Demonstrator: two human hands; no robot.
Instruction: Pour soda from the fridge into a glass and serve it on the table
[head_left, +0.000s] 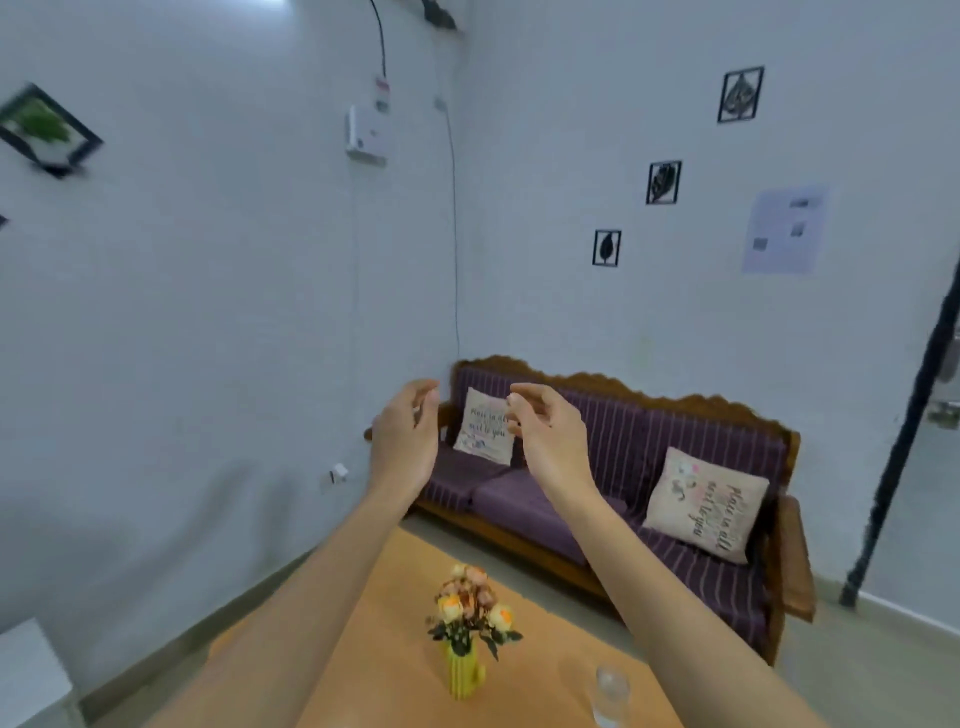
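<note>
Both my arms reach forward and up over a light wooden table (524, 644). My left hand (402, 434) and my right hand (545, 428) are raised in front of the sofa, palms facing each other, fingers curled loosely and apart, holding nothing. A clear empty glass (612, 695) stands on the table near its lower right, just left of my right forearm. No fridge or soda is in view.
A yellow vase of flowers (467, 636) stands mid-table. Behind it a wooden sofa (623, 457) with purple striped cushions and two pillows sits against the white wall. A white unit (26, 675) is at lower left, a dark pole (904, 431) at right.
</note>
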